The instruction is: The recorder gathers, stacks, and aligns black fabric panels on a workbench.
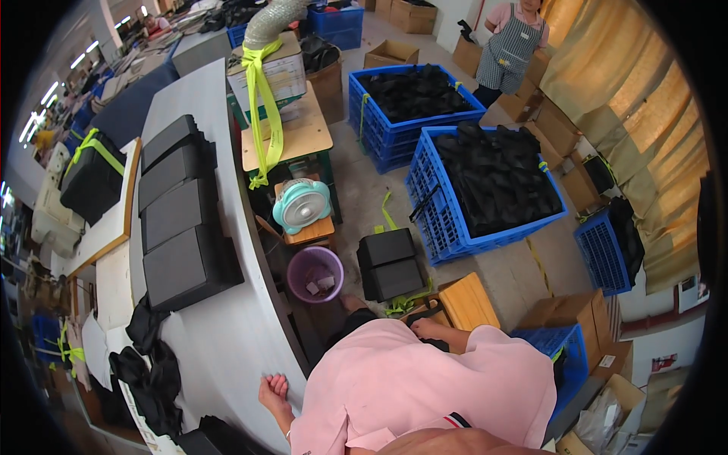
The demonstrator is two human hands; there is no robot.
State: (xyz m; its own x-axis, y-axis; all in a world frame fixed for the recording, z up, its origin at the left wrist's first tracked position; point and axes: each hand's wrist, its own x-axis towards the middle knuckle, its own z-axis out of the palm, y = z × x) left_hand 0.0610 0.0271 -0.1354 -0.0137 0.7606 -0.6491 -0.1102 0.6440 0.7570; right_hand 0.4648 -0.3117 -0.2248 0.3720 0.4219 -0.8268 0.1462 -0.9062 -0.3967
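My left hand rests on the curved edge of the white table, fingers apart, holding nothing. My right hand reaches down on my right, just over a dark strap-like thing beside a wooden stool. My pink shirt partly hides this hand, so its grip is unclear. Stacks of flat black pieces lie in a row along the table ahead of my left hand. A heap of loose black fabric lies left of that hand.
On the floor stand a purple bin, a teal fan on a small stool, two black bundles and blue crates full of black pieces. Cardboard boxes line the right side. A person in a striped apron stands far back.
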